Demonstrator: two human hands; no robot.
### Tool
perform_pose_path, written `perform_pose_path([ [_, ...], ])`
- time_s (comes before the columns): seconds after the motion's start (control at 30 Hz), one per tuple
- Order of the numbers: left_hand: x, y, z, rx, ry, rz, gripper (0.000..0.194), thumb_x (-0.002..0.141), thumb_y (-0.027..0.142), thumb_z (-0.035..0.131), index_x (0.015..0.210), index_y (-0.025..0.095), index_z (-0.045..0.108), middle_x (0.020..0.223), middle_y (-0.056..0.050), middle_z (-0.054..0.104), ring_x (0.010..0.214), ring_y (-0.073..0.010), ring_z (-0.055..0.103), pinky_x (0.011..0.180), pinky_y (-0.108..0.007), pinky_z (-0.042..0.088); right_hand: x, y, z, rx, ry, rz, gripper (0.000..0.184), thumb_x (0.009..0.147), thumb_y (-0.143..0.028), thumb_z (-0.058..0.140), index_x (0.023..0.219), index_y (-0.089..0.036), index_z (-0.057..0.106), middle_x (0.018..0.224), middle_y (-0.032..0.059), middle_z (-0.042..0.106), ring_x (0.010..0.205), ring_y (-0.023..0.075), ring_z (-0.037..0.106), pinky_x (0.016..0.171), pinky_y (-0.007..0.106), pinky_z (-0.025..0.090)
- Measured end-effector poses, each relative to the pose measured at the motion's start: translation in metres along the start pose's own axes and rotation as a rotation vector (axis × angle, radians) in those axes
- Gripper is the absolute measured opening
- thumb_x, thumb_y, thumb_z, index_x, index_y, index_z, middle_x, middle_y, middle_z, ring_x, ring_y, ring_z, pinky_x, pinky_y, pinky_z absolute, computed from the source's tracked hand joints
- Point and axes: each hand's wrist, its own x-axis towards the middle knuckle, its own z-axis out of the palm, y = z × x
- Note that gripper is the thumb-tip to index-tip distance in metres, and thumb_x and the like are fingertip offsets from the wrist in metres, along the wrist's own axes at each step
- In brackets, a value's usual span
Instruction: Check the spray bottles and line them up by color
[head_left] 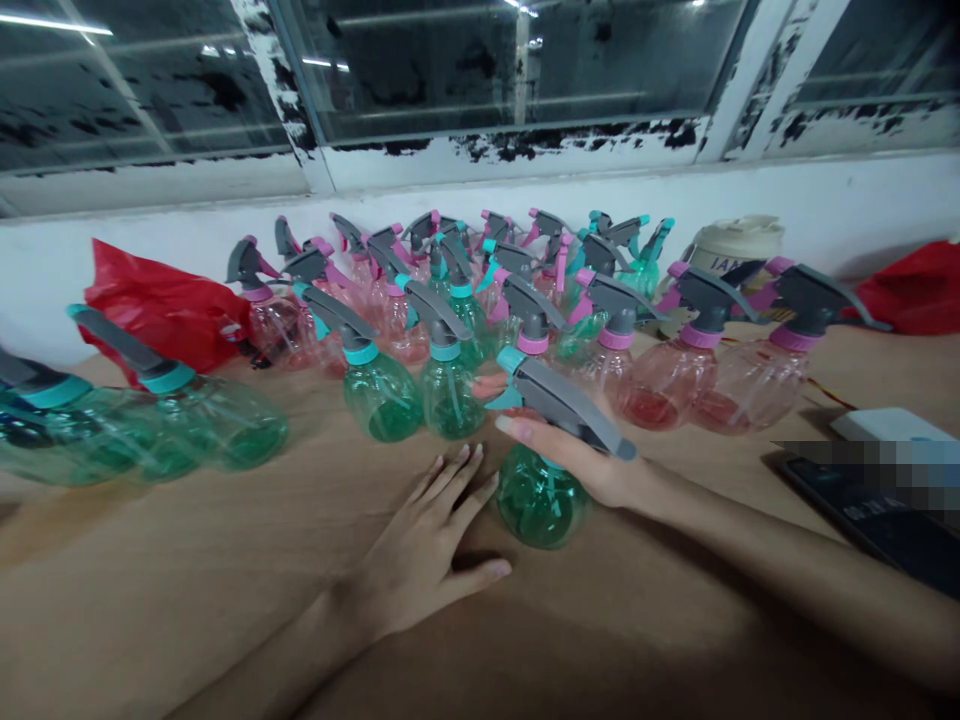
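A green spray bottle (541,505) with a grey and teal trigger head stands upright on the wooden table (247,590). My right hand (574,460) is wrapped around its neck, just below the trigger head, with some fingers hidden behind it. My left hand (431,545) lies flat on the tabletop to the left of that bottle, fingers spread and nothing in them. Just beyond my hands stand two more green spray bottles (451,395). Pink spray bottles (667,385) with pink collars are lined up to the right.
Several more pink and green bottles crowd toward the wall. Green bottles (251,425) stand at the left, near a red plastic bag (161,315). A pale tub (739,240), another red bag (915,290), a white box (885,425) and a dark phone (862,515) are on the right.
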Motion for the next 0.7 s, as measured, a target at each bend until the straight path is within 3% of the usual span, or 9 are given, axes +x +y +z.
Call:
perform_pose_path([
  [0.27,-0.0007,-0.0004,0.0002,0.004,0.005,0.009,0.074,0.088,0.063,0.047,0.144,0.018,0.03,0.151,-0.014,0.026,0.139,-0.0308,0.023,0.11,-0.05,0.025,0.0007,0.0005,-0.0013,-0.012,-0.019,-0.027,0.029,0.085,-0.037,0.06,0.112,-0.027,0.063,0.103,0.0009,0.069,0.095,0.0172,0.064,0.085,0.033,0.049],
  [0.7,-0.0017,-0.0011,0.0028,0.011,0.014,0.006,0.074,0.088,0.063,0.046,0.145,0.02,0.026,0.152,-0.013,0.023,0.139,-0.03,0.022,0.111,-0.05,0.023,0.0005,-0.0004,0.0005,-0.051,0.024,-0.04,0.027,0.083,-0.037,0.062,0.108,-0.026,0.064,0.101,0.0023,0.068,0.09,0.018,0.063,0.081,0.034,0.049],
])
